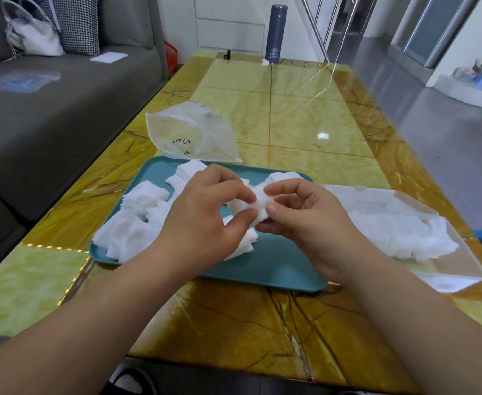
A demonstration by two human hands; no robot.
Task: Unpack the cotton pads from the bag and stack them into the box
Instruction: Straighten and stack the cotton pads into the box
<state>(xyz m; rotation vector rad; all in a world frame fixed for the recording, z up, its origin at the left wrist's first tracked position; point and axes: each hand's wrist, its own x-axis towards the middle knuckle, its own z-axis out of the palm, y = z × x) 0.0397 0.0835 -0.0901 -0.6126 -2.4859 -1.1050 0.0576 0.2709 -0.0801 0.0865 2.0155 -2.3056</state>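
Loose pads (pixel 137 220) lie spilled over the left of the tray (pixel 276 260), with the bag (pixel 194 132) slumped on the bench (pixel 305 118) just behind, presumably tipped out for easy picking. Above the tray, left hand (pixel 202 220) and right hand (pixel 305 223) both pinch one small stack (pixel 251 206) between thumb and fingertips (likely squaring its edges before transfer). The box (pixel 447 269) lies open at right, close by, with a row of pads already inside.

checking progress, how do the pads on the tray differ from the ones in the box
Tray pads lie in loose, scattered heaps; box pads are packed in one bunch. Tray pads sit on a teal tray; box pads lie inside a clear box. Both are white.
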